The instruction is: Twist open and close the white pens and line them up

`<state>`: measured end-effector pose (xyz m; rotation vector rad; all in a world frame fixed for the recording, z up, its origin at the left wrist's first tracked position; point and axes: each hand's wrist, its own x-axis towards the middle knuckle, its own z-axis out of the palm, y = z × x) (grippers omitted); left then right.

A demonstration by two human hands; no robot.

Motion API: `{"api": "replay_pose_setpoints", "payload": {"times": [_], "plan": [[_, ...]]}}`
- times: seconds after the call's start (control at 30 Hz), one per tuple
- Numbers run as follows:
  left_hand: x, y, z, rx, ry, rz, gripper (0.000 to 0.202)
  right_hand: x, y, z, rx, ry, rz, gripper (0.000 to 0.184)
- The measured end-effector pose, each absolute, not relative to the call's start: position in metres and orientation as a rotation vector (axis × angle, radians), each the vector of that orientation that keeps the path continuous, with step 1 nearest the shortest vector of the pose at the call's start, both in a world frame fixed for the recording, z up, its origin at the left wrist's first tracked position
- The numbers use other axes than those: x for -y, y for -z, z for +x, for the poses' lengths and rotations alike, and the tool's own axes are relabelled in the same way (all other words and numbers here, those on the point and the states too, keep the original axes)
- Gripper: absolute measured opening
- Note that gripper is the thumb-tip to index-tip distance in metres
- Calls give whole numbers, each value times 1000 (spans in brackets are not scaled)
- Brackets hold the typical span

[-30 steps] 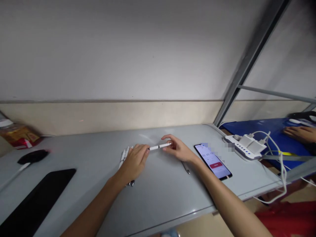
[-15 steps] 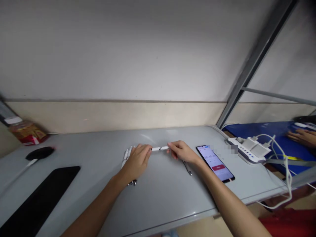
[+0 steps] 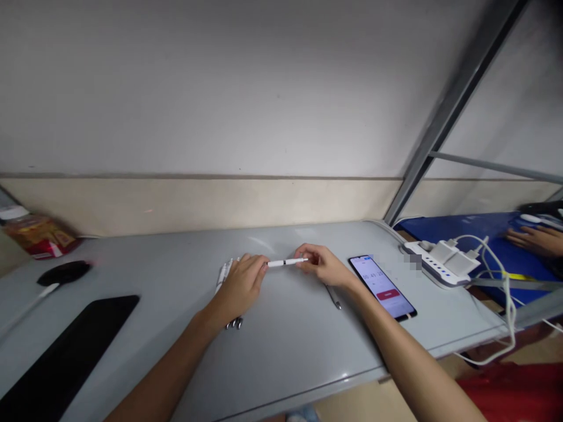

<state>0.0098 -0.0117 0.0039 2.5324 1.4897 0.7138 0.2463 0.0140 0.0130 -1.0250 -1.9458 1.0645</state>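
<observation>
A slim white pen [image 3: 281, 263] with a dark band around its middle is held nearly level above the desk. My left hand [image 3: 244, 278] is closed on the pen's left end. At its right end, the curled fingers of my right hand [image 3: 319, 264] pinch around the narrow tip; whether they hold a separate small part is hidden. Under and beside my left hand lie several white patterned pens [image 3: 223, 274], mostly covered, with their metal ends showing below the wrist. Close to my right wrist a grey pen [image 3: 335, 298] rests on the desk.
Right of my forearm lies a phone [image 3: 382, 287] with a timer on. Beyond it are a power strip [image 3: 435, 266] and white cables. A black mat [image 3: 74, 351], a black mouse [image 3: 64, 272] and a jar [image 3: 37, 234] are left. Another person's hand [image 3: 534, 239] is far right.
My right fingers have shifted slightly at the pen's right end, and its narrow tip now shows. The pen's visible markings have changed to a single dark band. My left hand keeps its grip.
</observation>
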Motion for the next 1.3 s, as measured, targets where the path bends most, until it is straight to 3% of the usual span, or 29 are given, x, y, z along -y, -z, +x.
{"api": "replay_pose_setpoints", "payload": {"times": [0.1, 0.17, 0.3, 0.4, 0.67, 0.77, 0.93, 1.13, 1.3], "plan": [[12, -4, 10, -1465, -699, 2549, 31, -14, -13, 246, 1933, -1060, -1088, 46], [11, -3, 9, -1479, -711, 2547, 31, -14, -13, 245, 1924, -1039, -1018, 34], [9, 1, 8, -1493, -715, 2553, 30, -14, -13, 245, 2005, -1020, -993, 29], [9, 3, 7, -1502, -704, 2554, 31, -14, -10, 245, 2056, -958, -1088, 42], [5, -1, 3, -1490, -634, 2425, 29, -9, -12, 239, 2186, -545, -907, 24], [5, -2, 1, -1516, -631, 2446, 24, -6, -12, 236, 2216, -525, -914, 28], [8, -6, 4, -1579, -695, 2543, 26, -6, -11, 232, 2028, -814, -995, 31], [15, -12, 10, -1435, -769, 2575, 29, -18, -16, 235, 1172, -1359, -715, 28], [9, -6, 2, -1718, -708, 2613, 25, -28, -18, 253, 846, -1594, -593, 31]]}}
